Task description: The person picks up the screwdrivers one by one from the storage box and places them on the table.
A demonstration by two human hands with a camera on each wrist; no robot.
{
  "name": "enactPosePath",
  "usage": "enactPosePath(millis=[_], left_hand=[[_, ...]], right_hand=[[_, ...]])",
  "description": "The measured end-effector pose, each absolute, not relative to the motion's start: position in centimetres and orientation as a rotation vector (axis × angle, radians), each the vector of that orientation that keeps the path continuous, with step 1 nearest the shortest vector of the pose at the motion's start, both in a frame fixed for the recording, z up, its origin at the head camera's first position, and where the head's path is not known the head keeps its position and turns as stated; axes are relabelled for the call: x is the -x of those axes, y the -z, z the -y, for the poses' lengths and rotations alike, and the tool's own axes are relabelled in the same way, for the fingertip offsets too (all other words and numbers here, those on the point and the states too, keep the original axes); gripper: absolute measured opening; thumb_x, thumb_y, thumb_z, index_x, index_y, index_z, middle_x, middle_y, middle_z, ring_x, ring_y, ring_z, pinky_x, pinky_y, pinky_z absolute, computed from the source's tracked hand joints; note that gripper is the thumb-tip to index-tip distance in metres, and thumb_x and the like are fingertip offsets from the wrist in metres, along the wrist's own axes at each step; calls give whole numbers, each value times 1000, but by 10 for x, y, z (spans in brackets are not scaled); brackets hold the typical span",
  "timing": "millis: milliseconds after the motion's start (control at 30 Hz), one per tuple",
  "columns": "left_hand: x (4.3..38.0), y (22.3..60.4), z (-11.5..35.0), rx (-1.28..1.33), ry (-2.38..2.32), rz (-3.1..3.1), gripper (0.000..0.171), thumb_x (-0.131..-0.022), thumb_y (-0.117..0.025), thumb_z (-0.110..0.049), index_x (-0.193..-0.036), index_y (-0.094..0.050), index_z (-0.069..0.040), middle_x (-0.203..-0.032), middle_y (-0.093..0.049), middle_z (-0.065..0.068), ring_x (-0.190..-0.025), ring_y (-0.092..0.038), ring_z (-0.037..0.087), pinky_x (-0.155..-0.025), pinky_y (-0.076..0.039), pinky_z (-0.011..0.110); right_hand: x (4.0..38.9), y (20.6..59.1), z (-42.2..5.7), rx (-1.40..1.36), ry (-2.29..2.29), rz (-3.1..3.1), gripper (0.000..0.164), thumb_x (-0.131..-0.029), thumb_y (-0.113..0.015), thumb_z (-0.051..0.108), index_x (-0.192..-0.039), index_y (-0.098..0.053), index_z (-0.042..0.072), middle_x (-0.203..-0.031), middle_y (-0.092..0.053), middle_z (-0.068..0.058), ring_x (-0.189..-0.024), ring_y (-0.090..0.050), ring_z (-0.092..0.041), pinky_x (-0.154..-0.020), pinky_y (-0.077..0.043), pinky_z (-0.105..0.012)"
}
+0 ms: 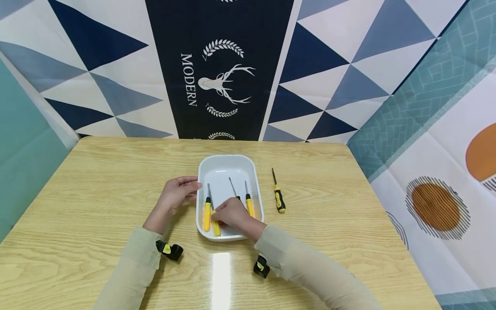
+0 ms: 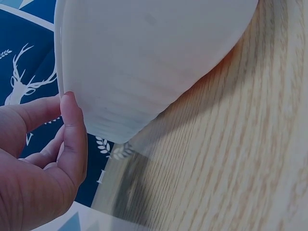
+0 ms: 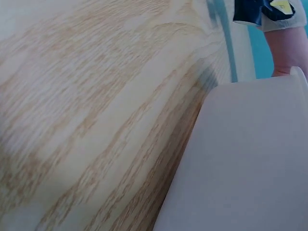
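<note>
In the head view, a white plastic tray (image 1: 226, 160) holds several screwdrivers. My left hand (image 1: 179, 192) is at its left side; in the left wrist view, thumb and fingers (image 2: 73, 115) pinch the rim. My right hand (image 1: 234, 214) reaches into the tray, its fingertips pinching a yellow-handled screwdriver (image 1: 215, 229). Just left of that lies another yellow screwdriver (image 1: 207, 217) with a black collar. A third yellow screwdriver (image 1: 249, 206) is at the right wall, partly covered by the right hand. Between them, a thin shaft (image 1: 232, 186) shows, its handle hidden under that hand.
A black-and-yellow screwdriver (image 1: 279, 198) lies on the wooden table (image 1: 329, 241) to the right of the tray. Behind the table's far edge hangs a patterned cloth (image 1: 128, 86). Both wrists wear black straps with small camera mounts (image 1: 170, 250).
</note>
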State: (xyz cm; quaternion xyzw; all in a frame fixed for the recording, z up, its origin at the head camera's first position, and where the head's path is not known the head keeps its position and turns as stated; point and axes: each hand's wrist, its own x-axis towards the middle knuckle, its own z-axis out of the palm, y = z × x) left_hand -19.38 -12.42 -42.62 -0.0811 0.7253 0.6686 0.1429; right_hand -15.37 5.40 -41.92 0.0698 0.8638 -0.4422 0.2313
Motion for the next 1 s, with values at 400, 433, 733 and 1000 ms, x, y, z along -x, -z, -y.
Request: enactPosePath(millis=[400, 433, 733, 1000], left_hand=[[193, 429, 124, 206, -1947, -2100, 46, -89, -64, -19, -129, -51, 1, -115, -61, 14, -82, -64, 6, -75, -58, 22], [193, 429, 125, 202, -1947, -2101, 47, -90, -64, -19, -130, -51, 1, -115, -61, 14, -83, -64, 6, -75, -58, 22], [193, 428, 125, 227, -1941, -2094, 43, -90, -63, -18, -129, -52, -2, -117, -59, 14, -83, -64, 7, -76, -58, 24], [193, 426, 123, 217, -1942, -2095, 44, -90, -62, -17, -130, -51, -2, -118, -59, 15, -84, -64, 8, -75, -58, 23]], right_hand=[[157, 416, -59, -258, 1248, -2308, 16, -76, -73, 11, -89, -68, 3, -73, -65, -4, -59, -58, -10, -53, -50, -19], [157, 416, -59, -265, 1257, -2301, 16, -76, -73, 11, -89, -68, 3, -74, -65, -4, -60, -59, -10, -54, -50, -19], [156, 413, -64, -266, 1393, -2195, 27, -79, -70, 7, -105, -64, -1, -93, -66, -10, -66, -64, -12, -66, -59, -27], [157, 412, -67, -239, 1391, -2202, 30, -80, -69, 5, -108, -65, -2, -101, -66, -12, -71, -65, -11, -67, -58, -24]])
